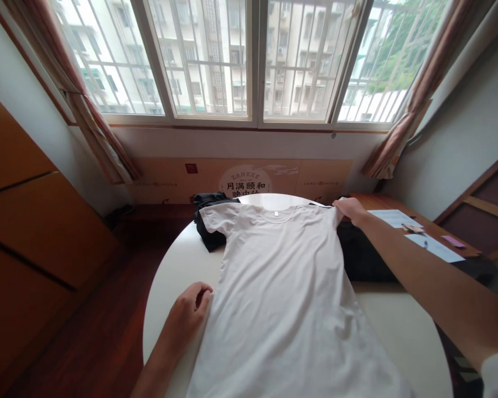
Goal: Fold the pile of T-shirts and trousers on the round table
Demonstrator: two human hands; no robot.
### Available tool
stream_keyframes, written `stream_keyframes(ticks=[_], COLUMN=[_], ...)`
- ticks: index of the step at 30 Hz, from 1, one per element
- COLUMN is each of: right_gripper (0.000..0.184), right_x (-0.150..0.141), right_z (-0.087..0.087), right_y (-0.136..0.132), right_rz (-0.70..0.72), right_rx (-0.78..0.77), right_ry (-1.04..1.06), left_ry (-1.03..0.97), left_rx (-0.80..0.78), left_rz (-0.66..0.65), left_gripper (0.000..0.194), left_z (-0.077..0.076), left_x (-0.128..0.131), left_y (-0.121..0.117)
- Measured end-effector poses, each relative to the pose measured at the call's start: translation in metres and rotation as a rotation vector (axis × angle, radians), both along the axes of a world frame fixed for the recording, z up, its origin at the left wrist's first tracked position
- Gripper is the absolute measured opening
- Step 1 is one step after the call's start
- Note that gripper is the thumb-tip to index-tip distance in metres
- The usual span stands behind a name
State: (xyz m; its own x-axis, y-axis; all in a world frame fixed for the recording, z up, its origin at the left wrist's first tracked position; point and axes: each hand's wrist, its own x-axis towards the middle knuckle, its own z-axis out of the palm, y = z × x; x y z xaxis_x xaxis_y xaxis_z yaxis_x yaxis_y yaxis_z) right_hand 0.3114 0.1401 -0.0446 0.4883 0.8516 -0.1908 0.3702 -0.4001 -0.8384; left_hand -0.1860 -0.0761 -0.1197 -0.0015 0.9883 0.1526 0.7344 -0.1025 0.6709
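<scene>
A white T-shirt (286, 287) lies spread out, neckline away from me, with a small label inside the collar. Its lower end runs out of view at the bottom. My right hand (351, 210) is stretched far forward, its fingers closed on the end of the right sleeve. At the shirt's left side edge, my left hand (191, 307) has curled fingers, thumb and forefinger pinched at the fabric. The left sleeve lies flat, partly over a bundle of black cloth (209, 235).
Under the shirt is a round white table (166, 293). More dark cloth (367, 254) lies at its right. Beyond stands a wooden desk (434, 221) with papers (394, 218) and a pink item (453, 241). Cardboard (166, 179) leans below the window; an orange cabinet (29, 232) is left.
</scene>
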Motion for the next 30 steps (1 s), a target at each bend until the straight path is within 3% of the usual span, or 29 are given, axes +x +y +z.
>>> stream_keyframes(ticks=[4, 9, 13, 17, 20, 23, 24, 27, 30], right_gripper=[0.031, 0.023, 0.020, 0.021, 0.026, 0.029, 0.034, 0.048, 0.041], right_x=[-0.059, -0.135, -0.171, -0.175, -0.149, -0.103, -0.087, -0.049, -0.035], right_z=[0.011, 0.000, -0.014, -0.013, -0.010, -0.023, -0.033, -0.075, -0.115], right_y=[0.025, 0.039, 0.026, -0.007, -0.057, -0.143, -0.178, -0.284, -0.364], right_rz=[0.167, 0.303, 0.442, 0.555, 0.573, 0.626, 0.642, 0.440, 0.302], right_rx=[0.018, -0.036, -0.039, 0.036, 0.102, 0.146, 0.143, 0.030, 0.040], right_ry=[0.006, 0.065, 0.143, 0.142, 0.082, -0.100, -0.217, -0.464, -0.550], left_ry=[0.003, -0.024, -0.043, -0.071, -0.072, -0.055, -0.050, -0.035, -0.023], left_rx=[-0.009, 0.010, 0.023, 0.026, 0.017, 0.010, 0.009, 0.013, 0.014], left_rz=[-0.006, -0.014, -0.016, -0.021, -0.025, -0.039, -0.047, -0.066, -0.069], left_gripper=[0.027, 0.026, 0.024, 0.023, 0.025, 0.025, 0.025, 0.026, 0.027], left_z=[0.002, 0.000, -0.001, -0.003, -0.006, -0.008, -0.008, -0.009, -0.010], left_x=[0.000, -0.002, -0.004, -0.006, -0.008, -0.009, -0.009, -0.009, -0.008], left_y=[-0.002, -0.005, -0.008, -0.009, -0.007, -0.005, -0.004, -0.002, 0.000])
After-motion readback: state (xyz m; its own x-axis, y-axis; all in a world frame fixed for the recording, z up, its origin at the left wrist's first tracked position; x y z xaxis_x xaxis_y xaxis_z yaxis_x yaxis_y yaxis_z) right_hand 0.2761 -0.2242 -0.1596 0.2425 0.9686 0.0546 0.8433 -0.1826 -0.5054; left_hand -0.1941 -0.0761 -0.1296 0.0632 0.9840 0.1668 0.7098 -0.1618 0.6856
